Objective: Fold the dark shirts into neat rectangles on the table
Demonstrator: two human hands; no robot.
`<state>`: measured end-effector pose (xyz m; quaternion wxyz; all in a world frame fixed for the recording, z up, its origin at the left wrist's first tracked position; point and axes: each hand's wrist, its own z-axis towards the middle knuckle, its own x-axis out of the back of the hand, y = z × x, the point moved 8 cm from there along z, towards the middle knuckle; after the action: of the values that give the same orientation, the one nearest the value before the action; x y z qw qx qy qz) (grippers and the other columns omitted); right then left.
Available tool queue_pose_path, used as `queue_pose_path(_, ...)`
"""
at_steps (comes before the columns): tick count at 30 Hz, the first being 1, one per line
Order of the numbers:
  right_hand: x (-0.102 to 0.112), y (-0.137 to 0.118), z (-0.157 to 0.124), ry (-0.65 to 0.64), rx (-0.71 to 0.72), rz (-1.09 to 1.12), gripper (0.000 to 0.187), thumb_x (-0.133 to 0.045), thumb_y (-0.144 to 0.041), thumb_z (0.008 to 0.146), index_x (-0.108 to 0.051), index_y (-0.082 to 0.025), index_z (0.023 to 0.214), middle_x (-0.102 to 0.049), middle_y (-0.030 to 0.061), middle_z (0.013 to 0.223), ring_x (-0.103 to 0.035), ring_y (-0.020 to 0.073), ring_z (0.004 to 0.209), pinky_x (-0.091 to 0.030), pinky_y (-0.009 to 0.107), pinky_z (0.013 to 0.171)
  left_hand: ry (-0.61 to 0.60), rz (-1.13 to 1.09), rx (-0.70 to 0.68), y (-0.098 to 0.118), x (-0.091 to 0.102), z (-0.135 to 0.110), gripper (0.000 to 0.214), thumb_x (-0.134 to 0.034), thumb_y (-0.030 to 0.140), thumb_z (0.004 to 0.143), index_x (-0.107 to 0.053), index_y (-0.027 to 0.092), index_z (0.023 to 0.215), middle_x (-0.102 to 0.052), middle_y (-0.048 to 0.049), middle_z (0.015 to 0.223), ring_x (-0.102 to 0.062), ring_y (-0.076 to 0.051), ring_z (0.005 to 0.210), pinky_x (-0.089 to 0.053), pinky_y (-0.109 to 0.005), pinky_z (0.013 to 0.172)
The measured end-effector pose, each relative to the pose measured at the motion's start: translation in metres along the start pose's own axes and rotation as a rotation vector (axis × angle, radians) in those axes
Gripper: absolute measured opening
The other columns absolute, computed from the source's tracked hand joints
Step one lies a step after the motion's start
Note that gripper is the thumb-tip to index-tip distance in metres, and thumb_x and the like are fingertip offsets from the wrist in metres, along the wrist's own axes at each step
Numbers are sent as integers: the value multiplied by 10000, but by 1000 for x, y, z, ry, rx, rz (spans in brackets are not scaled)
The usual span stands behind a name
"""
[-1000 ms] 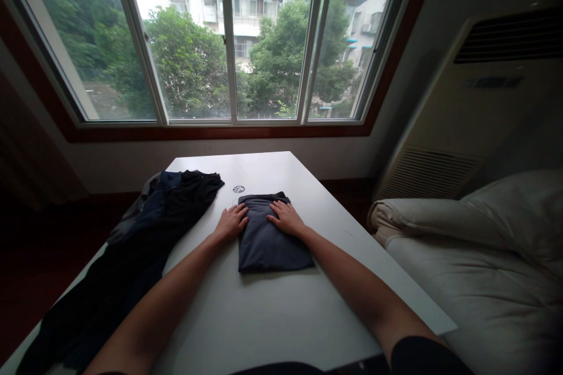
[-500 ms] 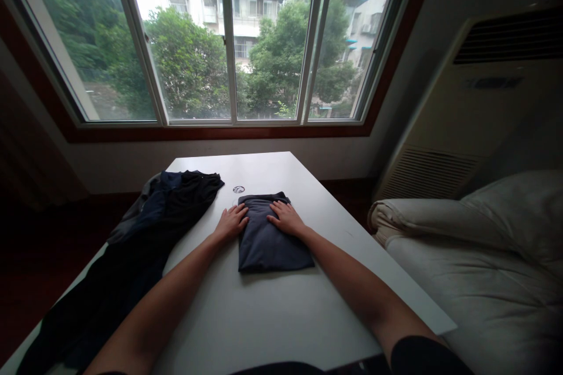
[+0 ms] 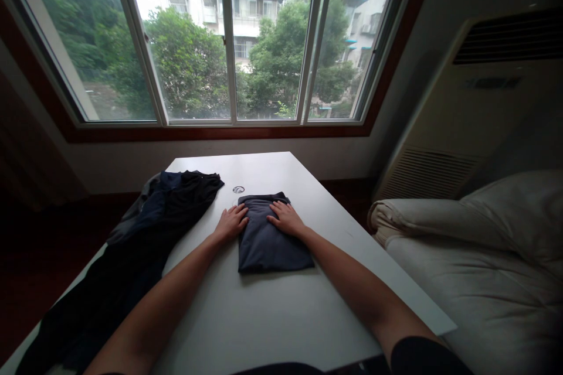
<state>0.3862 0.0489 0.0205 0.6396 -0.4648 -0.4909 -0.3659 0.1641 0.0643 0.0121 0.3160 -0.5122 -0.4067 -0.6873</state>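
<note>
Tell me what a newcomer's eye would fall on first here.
Probably the wide, bright window across the top of the view, with green trees and a pale building outside. Next would come the folded dark grey garment on the white table, with the left hand at its left edge and the right hand on its right side. The heap of dark clothes lies along the table's left side.
</note>
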Motion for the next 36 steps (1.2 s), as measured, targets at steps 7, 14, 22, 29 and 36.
queue_pose_path(7,0,0,0,-7,-4,1,738,-376,-670,1040,-413,-228,1630,-325,78,1708,-225,275,1602,-121,462,1306,-9,-6,10,1,2,-1,530,-401,490,1071,-485,328,1569,-336,-36,1715,-334,-342,1547,-258,-597,1243)
queue_pose_path(14,0,0,-1,-8,0,2,736,-374,-667,1040,-418,-225,1627,-322,78,1709,-223,270,1603,-124,459,1305,-1,-6,4,1,0,0,526,-412,480,1070,-490,321,1565,-343,-45,1712,-341,-345,1544,-263,-597,1241)
queue_pose_path(22,0,0,-1,0,-1,6,738,-382,-672,1038,-417,-230,1627,-332,78,1705,-234,276,1599,-131,467,1304,6,-7,2,1,0,0,530,-419,483,1069,-490,319,1568,-350,-42,1709,-348,-336,1541,-272,-574,1240)
queue_pose_path(29,-1,1,-1,9,4,7,741,-382,-675,1038,-425,-222,1623,-336,74,1704,-238,273,1597,-122,458,1306,3,-5,3,0,0,0,529,-413,482,1072,-492,314,1568,-350,-42,1709,-351,-337,1539,-272,-575,1242)
queue_pose_path(36,0,1,-1,-2,-2,8,736,-384,-669,1042,-415,-228,1629,-328,77,1707,-229,272,1600,-117,458,1307,4,-5,0,0,0,-1,523,-411,481,1073,-493,321,1564,-347,-39,1710,-348,-338,1540,-267,-579,1244)
